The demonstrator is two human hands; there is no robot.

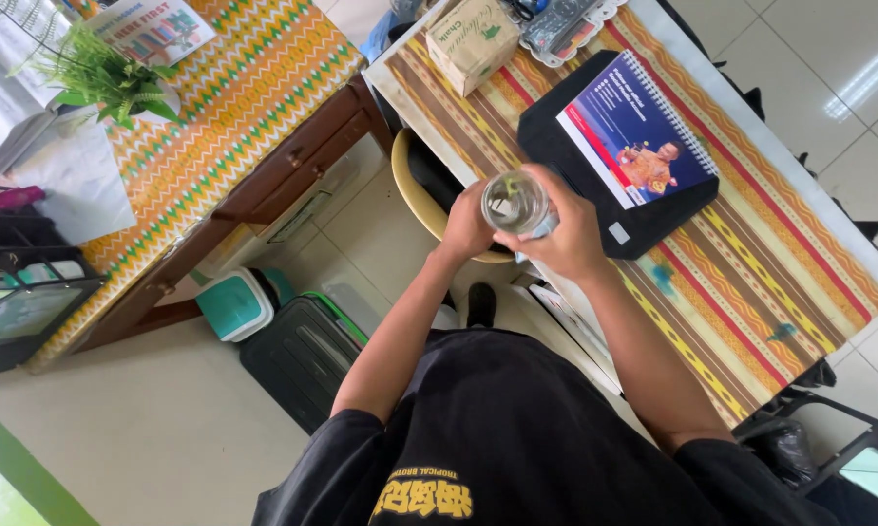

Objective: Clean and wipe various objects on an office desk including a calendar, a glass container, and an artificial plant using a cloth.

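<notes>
Clear glass jar [514,203] held upright between my two hands, mouth toward camera, small green bit inside, above striped table's edge.

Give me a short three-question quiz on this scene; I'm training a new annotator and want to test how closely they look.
1. True or false: both hands hold the clear glass.
2. What lies on the black pad on the striped tablecloth?
A. a pair of scissors
B. a spiral-bound booklet
C. a potted plant
3. Fill in: the green fern-like plant stands on the table with the ____ cloth.

Key
1. True: the left hand and the right hand both grip it.
2. B: the spiral-bound booklet, blue and red.
3. Zigzag: the zigzag cloth, at the upper left.
</notes>
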